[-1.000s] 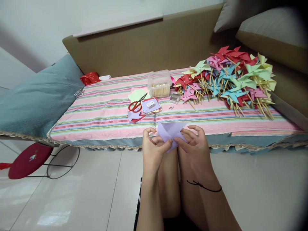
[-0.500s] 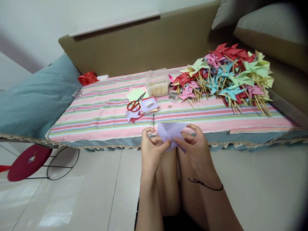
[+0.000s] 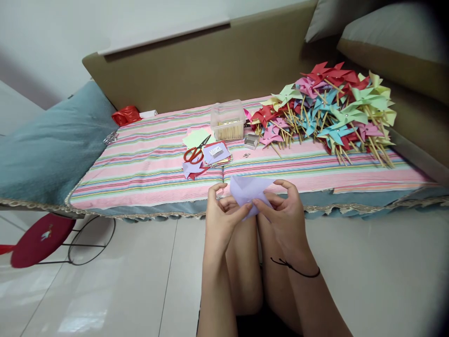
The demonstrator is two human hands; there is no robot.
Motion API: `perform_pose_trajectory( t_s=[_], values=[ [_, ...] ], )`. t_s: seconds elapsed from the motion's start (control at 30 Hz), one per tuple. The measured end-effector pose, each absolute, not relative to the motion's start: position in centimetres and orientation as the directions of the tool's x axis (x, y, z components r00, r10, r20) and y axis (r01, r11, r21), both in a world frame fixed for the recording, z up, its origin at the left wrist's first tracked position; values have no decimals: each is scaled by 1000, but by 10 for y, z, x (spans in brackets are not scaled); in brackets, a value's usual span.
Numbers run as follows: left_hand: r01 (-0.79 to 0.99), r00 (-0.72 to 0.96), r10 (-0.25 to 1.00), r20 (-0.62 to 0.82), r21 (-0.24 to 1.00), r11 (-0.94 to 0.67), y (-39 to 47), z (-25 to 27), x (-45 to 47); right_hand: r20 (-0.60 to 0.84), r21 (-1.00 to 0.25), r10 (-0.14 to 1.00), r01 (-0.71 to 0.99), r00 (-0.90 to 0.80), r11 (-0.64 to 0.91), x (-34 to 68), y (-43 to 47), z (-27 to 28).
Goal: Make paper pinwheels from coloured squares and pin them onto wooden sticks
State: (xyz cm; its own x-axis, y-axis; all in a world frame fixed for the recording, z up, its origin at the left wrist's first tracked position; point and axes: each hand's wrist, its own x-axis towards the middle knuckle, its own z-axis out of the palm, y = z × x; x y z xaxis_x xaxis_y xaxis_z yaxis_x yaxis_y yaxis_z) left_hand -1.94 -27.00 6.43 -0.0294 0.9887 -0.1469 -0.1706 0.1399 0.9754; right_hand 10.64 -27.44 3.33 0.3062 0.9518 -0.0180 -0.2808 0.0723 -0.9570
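Lilac paper (image 3: 247,188) between both hands (image 3: 220,222)

The person's left hand (image 3: 220,220) and right hand (image 3: 286,213) were bare, with slender fingers, and the forearms (image 3: 218,292) were bare too as far as they showed. Round the right wrist went a black bracelet (image 3: 301,272), a single thin cord, smooth and slightly slack, tied in a small knot with a loose tail sticking out beyond it. The legs (image 3: 244,274) were bare over the knees and thighs. Above them, a black garment (image 3: 266,326) covered the lap, its details lost in shadow.
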Motion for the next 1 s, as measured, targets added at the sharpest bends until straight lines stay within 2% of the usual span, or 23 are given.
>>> perform_pose_trajectory(
  t_s=[0.2, 0.4, 0.5, 0.7, 1.0],
  values=[
    [-186, -111, 977, -180, 970, 158, -268, 61, -17, 5, -961, 963, -264, 270, 79, 105, -275, 32],
    [-373, -196, 940, -279, 908, 192, -265, 54, -8, -40, -936, 963, -348, 268, 58, 102, -275, 28],
    [-389, -199, 934, -295, 899, 201, -264, 53, -6, -57, -930, 957, -364, 285, 53, 101, -275, 26],
    [-310, -152, 959, -240, 933, 184, -264, 51, -10, -71, -936, 953, -349, 296, 39, 103, -273, 23],
    [-124, 24, 976, -219, 968, 220, -269, 55, -24, -152, -936, 988, -319, -6, -146, 125, -269, 17]
  ],
)
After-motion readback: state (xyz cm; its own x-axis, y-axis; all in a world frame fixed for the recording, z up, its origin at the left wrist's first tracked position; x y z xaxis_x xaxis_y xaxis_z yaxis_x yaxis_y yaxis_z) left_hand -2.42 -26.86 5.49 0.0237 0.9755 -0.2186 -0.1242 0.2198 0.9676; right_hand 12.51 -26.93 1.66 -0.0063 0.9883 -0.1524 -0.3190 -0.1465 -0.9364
